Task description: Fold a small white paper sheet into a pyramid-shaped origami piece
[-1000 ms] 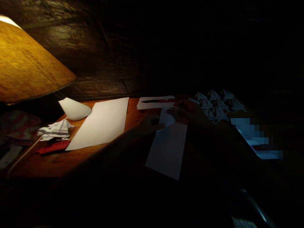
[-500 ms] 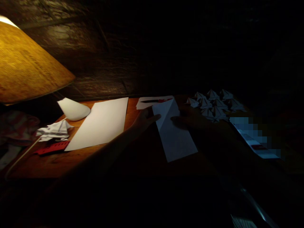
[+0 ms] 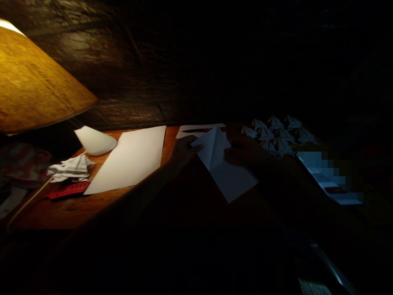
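Note:
A folded sheet of white paper is held up over the dark middle of the table, its pointed end facing away and a crease running down from the tip. My left hand grips the paper's left edge, thumb on top. On the opposite edge, my right hand pinches it with the thumb on the face; deep shadow hides most of those fingers. Behind the paper's tip lie white sheets with a dark-bladed, red-handled tool, perhaps a knife, on them.
Several folded paper pieces stand at the back right, near a lit phone-like screen. To the left are a blank sheet, a white lamp base, crumpled folded paper, a red object and a lampshade.
The paper has turned in my hands, its lower end now angled further right with one corner pointing toward me. Its tip has shifted left. Both hands keep their hold.

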A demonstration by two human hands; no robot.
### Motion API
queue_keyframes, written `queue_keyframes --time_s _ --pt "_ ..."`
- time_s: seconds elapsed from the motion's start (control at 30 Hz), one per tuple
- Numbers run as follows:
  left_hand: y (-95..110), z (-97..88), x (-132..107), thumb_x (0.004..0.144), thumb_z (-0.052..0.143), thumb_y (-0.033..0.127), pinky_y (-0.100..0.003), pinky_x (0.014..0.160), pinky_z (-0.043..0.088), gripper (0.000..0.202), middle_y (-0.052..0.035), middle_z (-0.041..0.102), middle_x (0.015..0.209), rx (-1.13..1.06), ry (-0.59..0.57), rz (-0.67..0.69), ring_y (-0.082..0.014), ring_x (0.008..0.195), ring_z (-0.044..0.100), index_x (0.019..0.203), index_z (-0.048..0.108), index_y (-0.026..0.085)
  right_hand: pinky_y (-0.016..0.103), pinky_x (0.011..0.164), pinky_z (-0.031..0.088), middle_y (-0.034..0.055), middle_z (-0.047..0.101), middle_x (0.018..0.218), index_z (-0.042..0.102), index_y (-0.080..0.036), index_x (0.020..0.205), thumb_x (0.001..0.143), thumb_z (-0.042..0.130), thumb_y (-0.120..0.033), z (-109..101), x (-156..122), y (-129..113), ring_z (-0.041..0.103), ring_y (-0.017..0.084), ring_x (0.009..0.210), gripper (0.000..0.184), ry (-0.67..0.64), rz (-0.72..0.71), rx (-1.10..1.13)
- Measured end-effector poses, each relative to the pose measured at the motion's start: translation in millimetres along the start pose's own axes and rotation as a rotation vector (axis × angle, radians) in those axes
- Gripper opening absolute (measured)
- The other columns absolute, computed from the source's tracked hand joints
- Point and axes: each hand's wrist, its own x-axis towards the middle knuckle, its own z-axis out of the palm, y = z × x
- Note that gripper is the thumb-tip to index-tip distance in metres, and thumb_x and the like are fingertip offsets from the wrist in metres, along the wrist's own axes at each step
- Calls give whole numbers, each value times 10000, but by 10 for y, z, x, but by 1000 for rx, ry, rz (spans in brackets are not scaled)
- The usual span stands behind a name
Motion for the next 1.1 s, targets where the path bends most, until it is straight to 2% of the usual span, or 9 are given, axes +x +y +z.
queue_keyframes --time_s 0.27,0.43,0.73,0.9,1.1 --pt "-7 -17 11 717 834 365 -263 660 550 262 -25 718 770 -42 17 -36 -143 706 659 795 719 144 308 622 396 22 651 758 658 -183 741 775 743 -413 -6 51 124 549 162 663 247 34 -16 -8" --pt "-5 -14 8 718 830 358 -274 672 553 261 -30 717 782 -48 28 -61 -148 715 659 796 712 139 303 626 399 23 659 757 671 -188 755 772 742 -443 -6 59 131 560 167 691 265 34 -47 53" --pt "24 -7 9 703 837 327 -268 643 555 245 -30 707 760 -65 32 -83 -137 680 650 775 701 136 296 605 418 25 689 747 678 -196 782 736 771 -394 3 40 92 589 167 671 223 23 15 196" --pt "14 -9 22 676 870 365 -283 643 572 303 -32 702 750 -74 31 -100 -150 675 662 767 695 134 302 622 438 40 717 780 709 -195 836 734 778 -383 -3 45 123 637 192 709 225 43 21 185" --pt "14 -15 28 681 863 335 -261 633 578 260 -29 726 741 -79 39 -82 -136 653 666 760 707 142 300 612 440 35 701 788 714 -191 820 717 797 -385 2 46 140 620 182 711 235 69 -12 224"
